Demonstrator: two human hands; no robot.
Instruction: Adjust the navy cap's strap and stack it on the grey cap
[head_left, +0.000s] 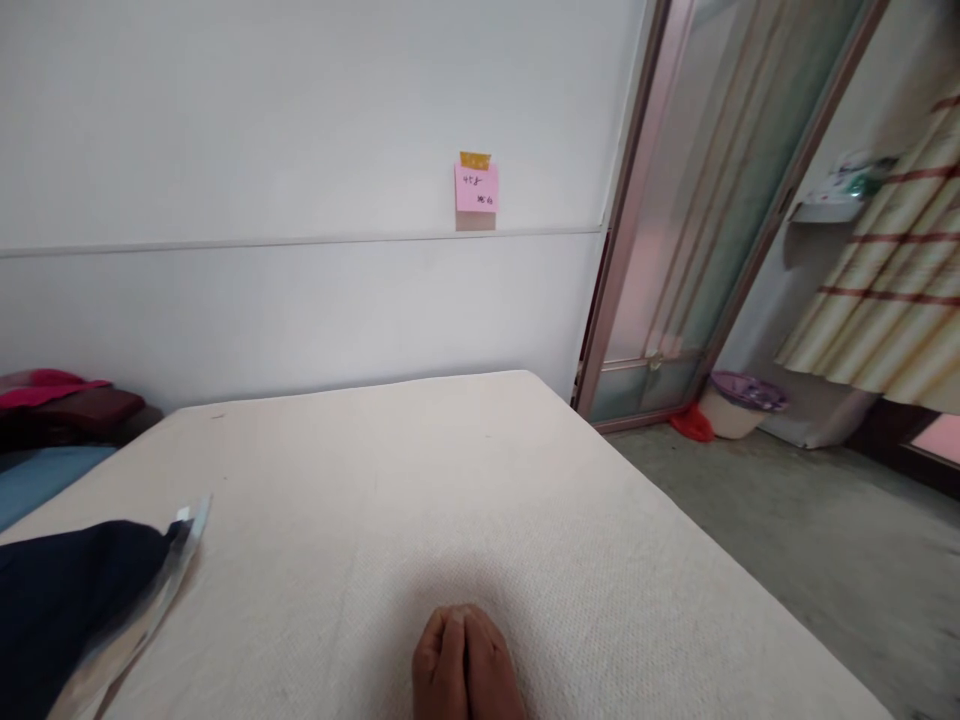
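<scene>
At the bottom centre my left hand (437,668) and my right hand (491,670) are side by side, touching each other. The fingers of both are closed, and no object shows in or between them. They are over the cream textured mattress (390,480), near its front part, with a soft shadow around them. To the left lies a dark navy cloth item (67,600) with a clear plastic bag (161,600) along its edge, well apart from my hands.
A white wall panel (300,150) bears a pink sticky note (476,190). Red and dark items (67,400) and a blue cloth (52,480) are at the far left. On the right are a framed glass door (697,200), a lined bin (735,410) and a striped curtain (885,280).
</scene>
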